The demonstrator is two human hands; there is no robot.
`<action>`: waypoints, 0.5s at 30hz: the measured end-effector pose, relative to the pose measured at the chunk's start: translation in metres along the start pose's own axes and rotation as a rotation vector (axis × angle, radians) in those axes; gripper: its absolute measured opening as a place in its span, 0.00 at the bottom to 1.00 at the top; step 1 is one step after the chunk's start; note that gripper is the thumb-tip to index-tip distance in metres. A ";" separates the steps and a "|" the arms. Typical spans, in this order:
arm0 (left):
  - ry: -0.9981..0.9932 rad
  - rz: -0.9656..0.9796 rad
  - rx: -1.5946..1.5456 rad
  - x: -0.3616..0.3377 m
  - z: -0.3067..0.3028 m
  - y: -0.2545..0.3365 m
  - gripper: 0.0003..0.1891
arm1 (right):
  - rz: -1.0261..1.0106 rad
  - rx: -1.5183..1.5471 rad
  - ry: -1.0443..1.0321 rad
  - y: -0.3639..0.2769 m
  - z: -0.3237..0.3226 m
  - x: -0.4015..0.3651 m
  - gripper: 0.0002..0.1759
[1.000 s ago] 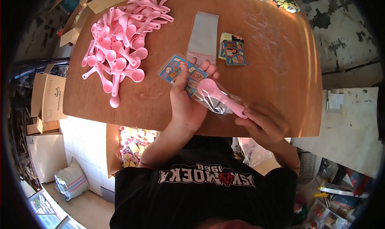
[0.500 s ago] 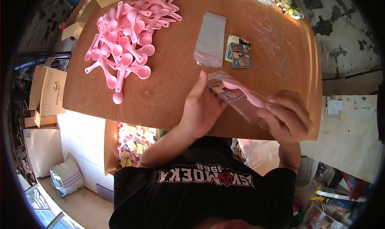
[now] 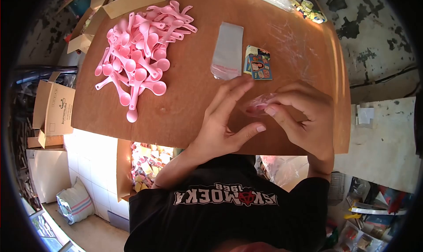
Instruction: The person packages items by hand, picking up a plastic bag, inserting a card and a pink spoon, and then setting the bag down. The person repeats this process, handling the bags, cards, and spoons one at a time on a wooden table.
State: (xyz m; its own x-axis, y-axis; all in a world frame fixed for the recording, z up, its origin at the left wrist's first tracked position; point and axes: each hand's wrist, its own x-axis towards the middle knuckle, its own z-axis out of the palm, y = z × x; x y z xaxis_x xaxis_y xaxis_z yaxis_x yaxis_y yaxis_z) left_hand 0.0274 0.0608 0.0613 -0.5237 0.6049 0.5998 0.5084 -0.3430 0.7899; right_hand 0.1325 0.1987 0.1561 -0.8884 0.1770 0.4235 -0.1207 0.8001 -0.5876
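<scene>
My right hand (image 3: 306, 119) pinches a clear plastic bag (image 3: 261, 105) with something pink inside, seen nearly end-on and partly hidden by the fingers. My left hand (image 3: 227, 119) is open just left of it, thumb and fingers spread apart with nothing between them. Beyond the hands lie a stack of clear plastic bags (image 3: 228, 49) and, to its right, a small pile of printed cards (image 3: 260, 67). A large heap of pink measuring spoons (image 3: 136, 58) covers the table's left part.
The brown wooden table (image 3: 185, 115) reaches to my body. Cardboard boxes (image 3: 132, 3) stand at the far left edge, another box (image 3: 55, 104) further left. Below the table's front edge, an open box holds many packed pieces (image 3: 152, 159). Clear plastic (image 3: 293, 44) lies at the right.
My left hand has let go of the bag and spread its fingers. My right hand has turned the bag and spoon, so the card and spoon no longer face me.
</scene>
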 end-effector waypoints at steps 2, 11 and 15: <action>-0.076 -0.119 -0.121 -0.005 -0.001 -0.001 0.23 | 0.014 0.000 -0.035 -0.002 -0.002 -0.001 0.06; -0.001 -0.314 -0.118 -0.010 -0.004 0.014 0.10 | -0.066 -0.067 -0.014 0.004 0.013 -0.002 0.09; -0.092 -0.274 0.057 -0.013 -0.006 0.020 0.11 | -0.215 -0.228 -0.014 0.007 0.014 0.000 0.10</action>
State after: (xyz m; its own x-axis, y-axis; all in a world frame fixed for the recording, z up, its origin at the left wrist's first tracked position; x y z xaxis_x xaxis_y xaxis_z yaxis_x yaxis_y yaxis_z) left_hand 0.0405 0.0416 0.0703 -0.5838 0.7333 0.3485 0.3950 -0.1185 0.9110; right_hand 0.1254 0.1963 0.1420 -0.8595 -0.0170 0.5108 -0.2054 0.9266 -0.3148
